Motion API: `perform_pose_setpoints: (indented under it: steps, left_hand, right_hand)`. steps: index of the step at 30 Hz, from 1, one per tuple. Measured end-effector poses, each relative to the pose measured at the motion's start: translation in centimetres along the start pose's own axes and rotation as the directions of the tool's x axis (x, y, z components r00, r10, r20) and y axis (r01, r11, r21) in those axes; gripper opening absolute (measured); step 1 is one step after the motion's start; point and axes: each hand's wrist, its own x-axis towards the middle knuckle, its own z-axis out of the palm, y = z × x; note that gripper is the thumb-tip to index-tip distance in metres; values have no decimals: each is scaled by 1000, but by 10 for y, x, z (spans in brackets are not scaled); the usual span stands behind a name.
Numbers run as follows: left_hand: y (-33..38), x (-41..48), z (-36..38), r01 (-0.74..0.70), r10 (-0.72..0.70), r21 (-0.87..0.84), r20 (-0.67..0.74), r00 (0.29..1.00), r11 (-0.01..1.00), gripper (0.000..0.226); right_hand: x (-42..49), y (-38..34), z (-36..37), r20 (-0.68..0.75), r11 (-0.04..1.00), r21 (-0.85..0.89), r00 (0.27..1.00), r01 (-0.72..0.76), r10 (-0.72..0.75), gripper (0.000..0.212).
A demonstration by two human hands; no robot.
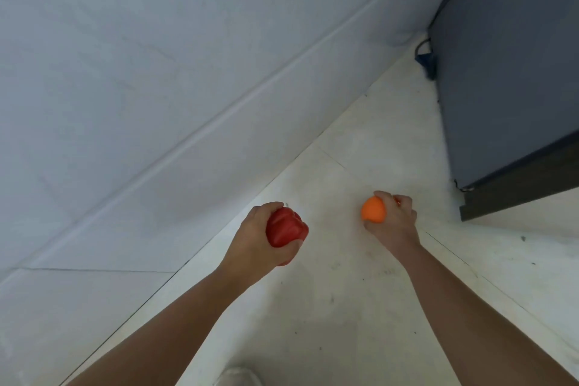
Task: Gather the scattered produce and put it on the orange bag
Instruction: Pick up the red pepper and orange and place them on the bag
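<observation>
My left hand is closed around a red bell pepper, held above the pale floor at the centre of the view. My right hand grips an orange fruit a little to the right of it, at about the same height. Both arms reach forward from the bottom of the frame. The orange bag is not in view.
A pale wall fills the left and upper part of the view and meets the light tiled floor along a diagonal line. A dark grey cabinet stands at the right, with a dark cable at its far corner.
</observation>
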Motion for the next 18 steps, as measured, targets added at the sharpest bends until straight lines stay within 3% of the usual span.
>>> perform_pose_setpoints:
  steps: [4, 12, 18]
  left_hand:
    - [2, -19, 5, 33, -34, -67, -15, 999, 997, 65]
    - [0, -53, 12, 82, -96, -144, -97, 991, 986, 64]
    - [21, -71, -4, 92, -121, -186, -148, 982, 978, 59]
  right_hand:
    - [-31, -3, 9, 12, 992, 122, 1000, -27, 26, 60]
    - [-87, -28, 4, 43, 937, 315, 984, 150, -172, 60]
    - [-119, -56, -28, 5, 840, 504, 971, 203, -238, 58]
